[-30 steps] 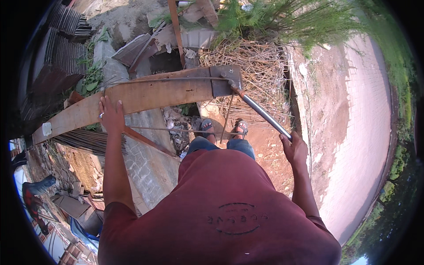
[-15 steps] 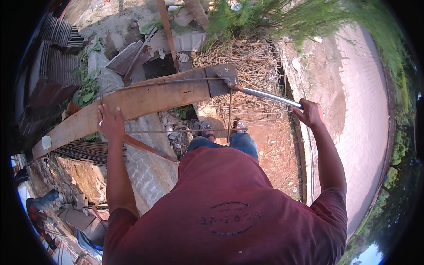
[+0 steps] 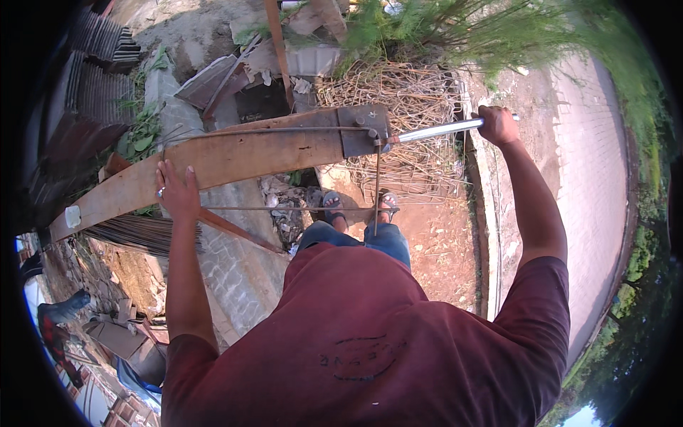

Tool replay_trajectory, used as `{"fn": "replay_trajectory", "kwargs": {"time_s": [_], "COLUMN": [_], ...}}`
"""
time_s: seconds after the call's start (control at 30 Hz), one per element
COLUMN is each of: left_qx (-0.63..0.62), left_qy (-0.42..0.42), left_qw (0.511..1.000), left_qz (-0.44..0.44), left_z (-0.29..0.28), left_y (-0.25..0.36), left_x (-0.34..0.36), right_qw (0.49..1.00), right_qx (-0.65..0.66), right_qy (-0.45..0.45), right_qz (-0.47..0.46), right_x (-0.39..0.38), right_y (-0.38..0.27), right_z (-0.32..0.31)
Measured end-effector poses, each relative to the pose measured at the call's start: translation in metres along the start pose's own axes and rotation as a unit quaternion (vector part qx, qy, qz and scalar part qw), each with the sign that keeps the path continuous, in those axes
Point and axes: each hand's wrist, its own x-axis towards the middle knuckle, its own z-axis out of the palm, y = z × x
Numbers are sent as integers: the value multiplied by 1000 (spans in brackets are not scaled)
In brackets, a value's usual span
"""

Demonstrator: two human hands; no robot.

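Note:
My left hand [image 3: 178, 191] lies with fingers apart on the near edge of a long wooden board [image 3: 249, 155], which stretches crosswise before me. A dark metal plate [image 3: 356, 146] with upright pins caps the board's right end. A thin steel rod [image 3: 284, 129] runs along the board to these pins, where it bends toward me and ends over my legs. My right hand [image 3: 496, 125] grips a silver bar [image 3: 441, 129] whose rusty end sits at the pins. Another long rod [image 3: 277, 208] crosses below the board, near my sandalled feet [image 3: 334, 208].
Tangled bent rods [image 3: 398, 85] lie beyond the plate, under green foliage [image 3: 455, 35]. A bundle of straight rods [image 3: 149, 235] is under the board's left end. Corrugated sheets [image 3: 89, 92] are stacked at the left, scrap [image 3: 117, 334] at lower left. A paved path [image 3: 583, 199] runs along the right.
My right hand has swung up and away from me with the silver bar, which now lies nearly crosswise, and the bent rod end has turned slightly. My left hand stays on the board.

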Motion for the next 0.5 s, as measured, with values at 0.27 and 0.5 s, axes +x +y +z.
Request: {"fn": "replay_trajectory", "kwargs": {"time_s": [0.27,0.5], "left_qx": [14,-13], "left_qy": [-25,-63], "left_qw": [1000,998], "left_qz": [-7,-3], "left_z": [-7,-17], "left_y": [3,-6], "left_x": [1,-2], "right_qw": [913,739], "right_qx": [365,637], "right_qy": [-96,-159], "right_qz": [154,150], "right_x": [-125,-147], "right_y": [-81,-207], "right_z": [6,-1]}}
